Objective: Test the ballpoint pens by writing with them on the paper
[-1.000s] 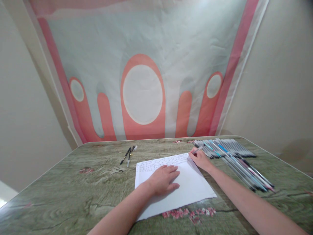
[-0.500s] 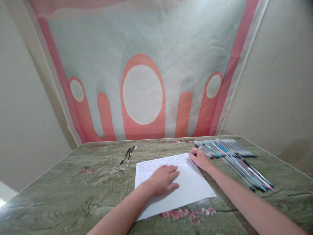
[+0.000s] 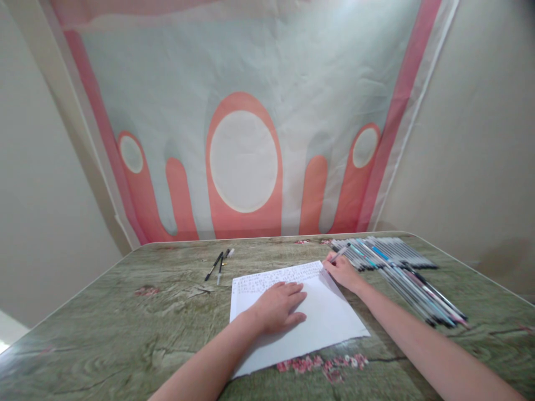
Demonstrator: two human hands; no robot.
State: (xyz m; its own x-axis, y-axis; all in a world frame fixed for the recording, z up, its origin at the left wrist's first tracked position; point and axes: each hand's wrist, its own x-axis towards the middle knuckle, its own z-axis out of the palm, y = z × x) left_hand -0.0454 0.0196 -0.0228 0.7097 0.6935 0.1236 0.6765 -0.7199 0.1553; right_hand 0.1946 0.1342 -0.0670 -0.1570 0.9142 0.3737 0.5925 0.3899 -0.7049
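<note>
Scarcely moved, the right hand (image 3: 341, 272) grips one pen (image 3: 341, 252), the left hand (image 3: 279, 307) open on one sheet (image 3: 324, 312).

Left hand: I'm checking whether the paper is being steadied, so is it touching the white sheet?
Touching: the head view shows the left hand lying palm-down on the white sheet.

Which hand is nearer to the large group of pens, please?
Right. The right hand, holding a pen, is just left of the group of pens, at the paper's far right corner. The left hand lies on the paper, farther to the left.
</note>
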